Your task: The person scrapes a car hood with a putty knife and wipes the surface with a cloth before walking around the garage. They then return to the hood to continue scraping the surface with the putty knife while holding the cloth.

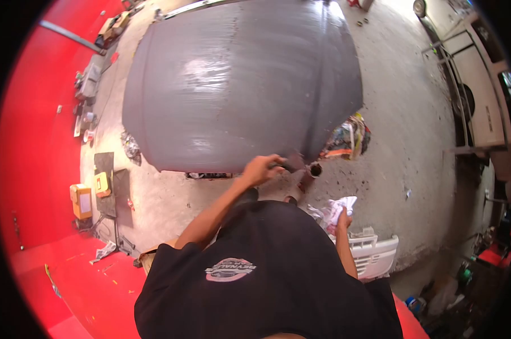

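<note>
My left hand is closed on a dark flat-bladed scraper, just off the front edge of a grey car hood. The hood looks matt and scuffed, with glossy wet-looking streaks on its left half. Below the scraper's blade is a reddish-brown can with a dark opening. Lower on the right, my right hand grips a crumpled white cloth, its fingers partly hidden by the folds.
Crumpled printed wrapping lies under the hood's right corner. A white bumper piece is on the floor beside my right arm. To the left are a dark stand and an orange-yellow box by a red wall. A beige vehicle stands far right.
</note>
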Motion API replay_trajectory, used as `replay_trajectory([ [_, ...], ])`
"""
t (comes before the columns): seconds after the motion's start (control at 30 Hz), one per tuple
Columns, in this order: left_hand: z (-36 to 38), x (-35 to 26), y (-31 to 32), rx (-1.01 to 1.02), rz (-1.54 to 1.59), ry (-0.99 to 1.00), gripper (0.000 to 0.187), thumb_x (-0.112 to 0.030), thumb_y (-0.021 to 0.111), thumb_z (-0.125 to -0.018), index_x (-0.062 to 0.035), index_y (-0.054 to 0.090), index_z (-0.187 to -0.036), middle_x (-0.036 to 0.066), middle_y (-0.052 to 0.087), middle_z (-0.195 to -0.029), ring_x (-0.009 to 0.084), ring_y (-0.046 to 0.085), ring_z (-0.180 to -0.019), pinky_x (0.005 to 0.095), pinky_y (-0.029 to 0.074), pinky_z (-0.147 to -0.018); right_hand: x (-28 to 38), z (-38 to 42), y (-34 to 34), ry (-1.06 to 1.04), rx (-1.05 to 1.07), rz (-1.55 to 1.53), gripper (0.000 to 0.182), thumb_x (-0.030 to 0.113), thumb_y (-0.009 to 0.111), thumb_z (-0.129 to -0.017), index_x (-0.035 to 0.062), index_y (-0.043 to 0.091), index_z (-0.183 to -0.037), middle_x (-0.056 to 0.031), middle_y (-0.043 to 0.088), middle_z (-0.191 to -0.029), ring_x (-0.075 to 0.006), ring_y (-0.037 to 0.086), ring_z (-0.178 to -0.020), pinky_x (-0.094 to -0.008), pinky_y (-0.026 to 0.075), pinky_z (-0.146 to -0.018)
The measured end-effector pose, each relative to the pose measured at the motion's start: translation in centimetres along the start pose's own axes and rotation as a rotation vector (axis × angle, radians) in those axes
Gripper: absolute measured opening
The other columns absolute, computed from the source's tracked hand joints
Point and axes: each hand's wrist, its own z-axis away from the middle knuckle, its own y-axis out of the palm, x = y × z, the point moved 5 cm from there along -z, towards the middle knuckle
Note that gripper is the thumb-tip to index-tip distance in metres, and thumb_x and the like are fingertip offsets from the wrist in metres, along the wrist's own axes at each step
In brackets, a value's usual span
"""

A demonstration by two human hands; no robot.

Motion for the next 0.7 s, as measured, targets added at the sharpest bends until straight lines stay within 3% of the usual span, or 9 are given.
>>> replay_trajectory([
  [0.07, 2.6, 8.6, -6.3, -0.182, -0.043, -0.041, 0.035, -0.029, 0.078, -0.085, -0.0114, 0.068, -0.113, 0.017, 0.072, -0.101, 0.0359, 0.07, -0.095, 0.0423, 0.055, -0.077, 1.3, 0.6, 1.1, 0.012, -0.002, -0.032, 0.058, 0.041, 0.071, -0.082, -0.0082, 0.069, -0.112, -0.0242, 0.071, -0.109, -0.0352, 0.068, -0.102, -0.0422, 0.051, -0.088],
  [0.17, 8.9, 17.7, -17.7, -0.316, -0.205, -0.244, 0.033, -0.028, 0.078, -0.085, -0.0069, 0.068, -0.109, 0.017, 0.073, -0.098, 0.0324, 0.071, -0.087, 0.0403, 0.055, -0.073, 2.1, 2.3, 2.6, -0.026, -0.025, 0.026, 0.068, 0.046, 0.072, -0.08, -0.0116, 0.066, -0.115, -0.0198, 0.07, -0.108, -0.0267, 0.067, -0.097, -0.0401, 0.052, -0.085],
  [0.2, 10.6, 21.1, -20.5, -0.356, -0.228, -0.306, 0.031, -0.026, 0.077, -0.085, -0.0069, 0.069, -0.107, 0.017, 0.073, -0.096, 0.0316, 0.071, -0.084, 0.0397, 0.054, -0.072, 2.5, 3.7, 3.3, -0.045, 0.07, -0.082, 0.069, 0.045, 0.072, -0.08, -0.0134, 0.065, -0.115, -0.0225, 0.069, -0.111, -0.0293, 0.067, -0.1, -0.0408, 0.051, -0.086],
  [0.27, 12.4, 21.2, -24.8, -0.317, -0.362, -0.377, 0.025, -0.023, 0.076, -0.085, -0.0072, 0.07, -0.103, 0.016, 0.073, -0.092, 0.0304, 0.071, -0.08, 0.0393, 0.054, -0.07, 2.1, 6.2, 4.5, -0.007, 0.027, 0.015, 0.068, 0.044, 0.072, -0.08, -0.0139, 0.064, -0.116, -0.0236, 0.069, -0.112, -0.0302, 0.067, -0.101, -0.0406, 0.051, -0.087],
  [0.4, 7.5, 17.4, -20.8, -0.193, -0.334, -0.211, 0.023, -0.02, 0.074, -0.083, -0.0119, 0.073, -0.104, 0.015, 0.073, -0.088, 0.0318, 0.07, -0.078, 0.0412, 0.054, -0.07, 1.6, 11.0, 6.6, 0.015, 0.05, -0.033, 0.067, 0.042, 0.072, -0.081, -0.014, 0.064, -0.116, -0.0257, 0.069, -0.113, -0.0335, 0.067, -0.103, -0.0403, 0.051, -0.089],
  [0.47, 2.5, 10.4, -15.1, -0.024, -0.235, -0.169, 0.025, -0.02, 0.073, -0.085, -0.0144, 0.073, -0.11, 0.013, 0.074, -0.097, 0.0303, 0.072, -0.085, 0.0387, 0.056, -0.074, 2.8, 13.7, 7.0, 0.023, 0.083, 0.021, 0.061, 0.04, 0.07, -0.083, -0.0113, 0.065, -0.117, -0.025, 0.069, -0.113, -0.0339, 0.068, -0.104, -0.0397, 0.051, -0.091],
  [0.57, -3.6, 2.4, -4.7, 0.211, -0.303, 0.032, 0.028, -0.015, 0.067, -0.083, -0.016, 0.072, -0.111, 0.011, 0.073, -0.102, 0.0339, 0.069, -0.092, 0.0447, 0.055, -0.079, 3.5, 15.6, 7.5, -0.01, 0.1, 0.07, 0.058, 0.038, 0.07, -0.084, -0.0096, 0.066, -0.116, -0.0238, 0.07, -0.112, -0.0339, 0.068, -0.104, -0.0399, 0.05, -0.09],
  [0.63, -5.3, 1.2, 1.1, 0.232, -0.436, 0.134, 0.027, -0.019, 0.069, -0.085, -0.0161, 0.071, -0.111, 0.009, 0.073, -0.106, 0.0339, 0.069, -0.094, 0.0439, 0.055, -0.08, 3.5, 16.6, 7.4, -0.011, 0.092, 0.061, 0.057, 0.039, 0.07, -0.084, -0.0101, 0.067, -0.115, -0.0241, 0.07, -0.111, -0.0343, 0.068, -0.104, -0.04, 0.05, -0.089],
  [0.7, -2.6, 1.9, -1.6, 0.105, -0.162, 0.134, 0.026, -0.023, 0.07, -0.085, -0.0177, 0.072, -0.11, 0.009, 0.073, -0.101, 0.0338, 0.069, -0.092, 0.0446, 0.054, -0.079, 3.7, 15.8, 6.7, -0.031, 0.06, 0.092, 0.057, 0.039, 0.069, -0.084, -0.0104, 0.067, -0.114, -0.0243, 0.07, -0.11, -0.0345, 0.068, -0.103, -0.04, 0.05, -0.089],
])
